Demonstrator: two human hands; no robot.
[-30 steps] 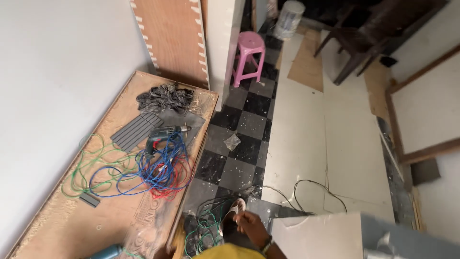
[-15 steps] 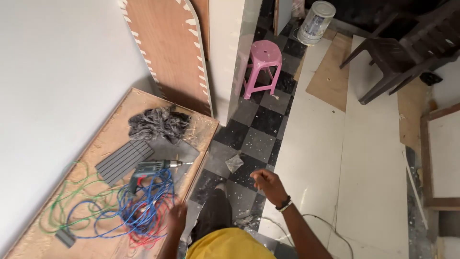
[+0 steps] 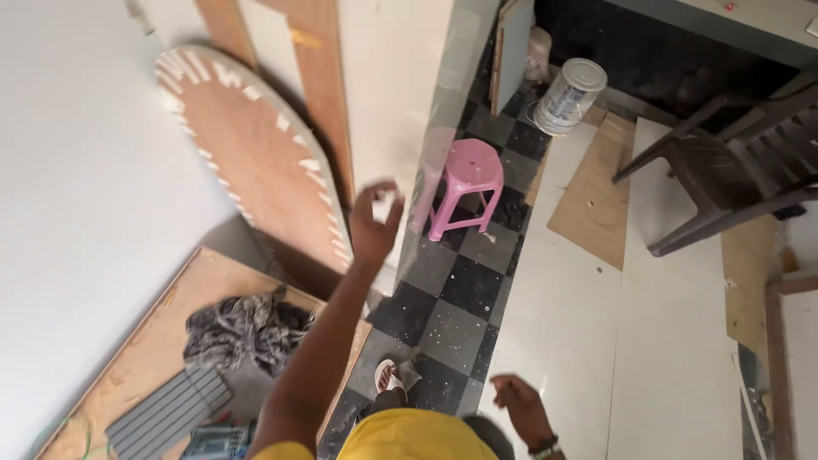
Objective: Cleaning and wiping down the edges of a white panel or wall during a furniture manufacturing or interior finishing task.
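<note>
My left arm reaches up and forward. My left hand [image 3: 373, 220] is raised in front of a tall white panel [image 3: 400, 94], thumb and fingers curved into a C. It is blurred, and a pale patch shows between the fingers; I cannot tell whether that is something held or the panel behind. My right hand [image 3: 520, 411] hangs low near my body over the pale floor boards, its fingers loosely apart and nothing in them. A band sits on its wrist. My sandalled foot [image 3: 388, 379] stands on the black and grey checkered floor [image 3: 464, 294].
A rounded plywood board [image 3: 256, 162] leans on the wall at left. A flat plywood sheet [image 3: 170, 341] carries a grey rag [image 3: 243, 328], a ribbed grey strip [image 3: 166, 413] and a drill. Ahead are a pink stool [image 3: 464, 183], a paint can [image 3: 571, 94] and a dark plastic chair [image 3: 733, 179].
The view has tilted up and forward; the cables have slid out of sight. My left hand rose from the plywood sheet to the white panel. My right hand dropped lower and to the right.
</note>
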